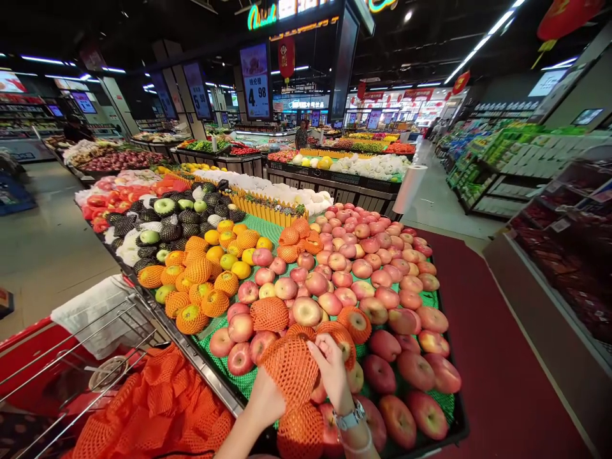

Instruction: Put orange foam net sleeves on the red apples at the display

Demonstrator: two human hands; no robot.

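My left hand (266,396) holds an orange foam fruit net (291,366) over the front of the apple display, its fingers hidden behind or inside the mesh. Whether an apple is within this net I cannot tell. My right hand (331,364), with a watch on its wrist, has its fingers curled and pinched at the net's right edge. Just beyond the hands lie netted apples (357,324) and bare red apples (306,311). Another netted apple (301,430) sits below the hands, near the display's front edge.
To the left, a shopping cart (115,331) stands against the display beside a heap of loose orange foam nets (157,408). Netted oranges (198,271) and black-netted fruit (176,223) fill the display's left part. A plastic bag roll (409,189) stands at the far corner.
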